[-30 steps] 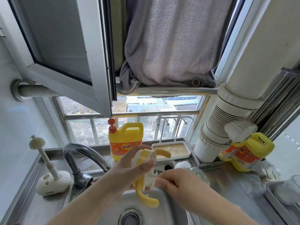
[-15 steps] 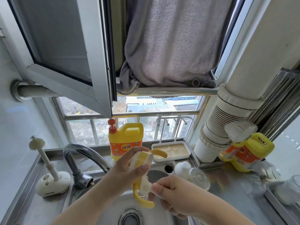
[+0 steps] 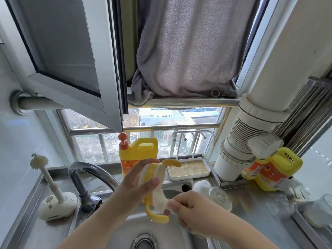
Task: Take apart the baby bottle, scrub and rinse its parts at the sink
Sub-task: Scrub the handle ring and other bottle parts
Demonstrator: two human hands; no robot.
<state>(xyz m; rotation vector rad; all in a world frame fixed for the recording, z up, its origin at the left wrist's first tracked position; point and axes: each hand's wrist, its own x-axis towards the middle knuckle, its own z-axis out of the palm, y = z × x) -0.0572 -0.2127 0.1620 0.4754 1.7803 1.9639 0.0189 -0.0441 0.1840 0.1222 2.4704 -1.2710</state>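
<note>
The tap (image 3: pixel 86 178) curves over the left side of the sink (image 3: pixel 125 230), close to the left arm. A white brush (image 3: pixel 47 177) stands in its white holder (image 3: pixel 57 206) on the desk (image 3: pixel 260 212) to the far left. A yellow soap jug (image 3: pixel 138 155) with a red pump stands behind the sink, just behind the hands. Beside it sits a white tray (image 3: pixel 187 168); what is in it cannot be told. A clear dome cap (image 3: pixel 220 196) and a small white part (image 3: pixel 201 186) lie on the desk right of the sink. Two more yellow jugs (image 3: pixel 273 171) lean by the big white pipe (image 3: pixel 251 133). A grey towel (image 3: pixel 188 51) hangs in the open window above.

The left hand (image 3: pixel 133 187) holds the yellow bottle top (image 3: pixel 152 175) over the sink. Its fingers (image 3: pixel 149 182) curl round the yellow ring, and the two yellow handles stick out above and below. The right hand (image 3: pixel 194 214) pinches the white soft part (image 3: pixel 160 200) that hangs from the ring. The round drain (image 3: pixel 143 241) sits at the bottom of the sink, under the hands.
</note>
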